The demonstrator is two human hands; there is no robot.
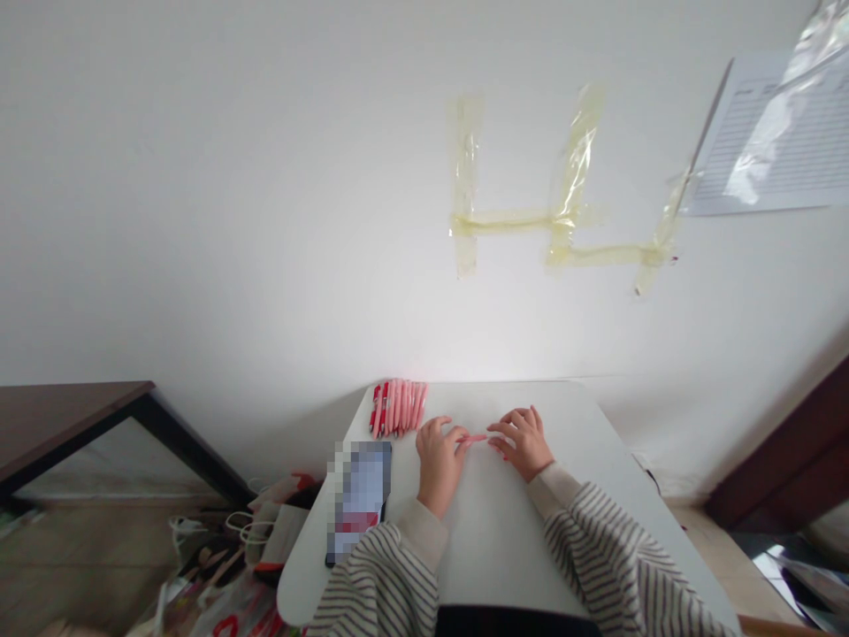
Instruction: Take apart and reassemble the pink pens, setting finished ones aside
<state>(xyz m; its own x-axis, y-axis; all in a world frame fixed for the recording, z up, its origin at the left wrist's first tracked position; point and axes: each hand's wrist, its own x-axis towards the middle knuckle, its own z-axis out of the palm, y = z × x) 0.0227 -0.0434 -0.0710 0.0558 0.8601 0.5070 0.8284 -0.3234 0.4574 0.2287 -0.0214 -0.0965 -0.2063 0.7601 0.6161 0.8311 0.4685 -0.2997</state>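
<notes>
Over the white table, a slim pink pen (pixel 475 438) lies sideways between my two hands. The thumb and fingers of my left hand (pixel 439 460) close on its left end. My right hand (pixel 523 444) has its fingers bent in a pinch at the pen's other end; exactly how the fingertips meet it is too small to make out. Left of my left hand, a row of several pink pens (pixel 401 407) lies side by side near the wall, with red and dark ones at its left end.
A phone (pixel 362 495) with a blurred screen lies along the left side of the white table (pixel 504 548). Bags and clutter (pixel 245 557) cover the floor at left, beside a brown table (pixel 72 407). The wall (pixel 265 195) with yellowed tape stands directly behind.
</notes>
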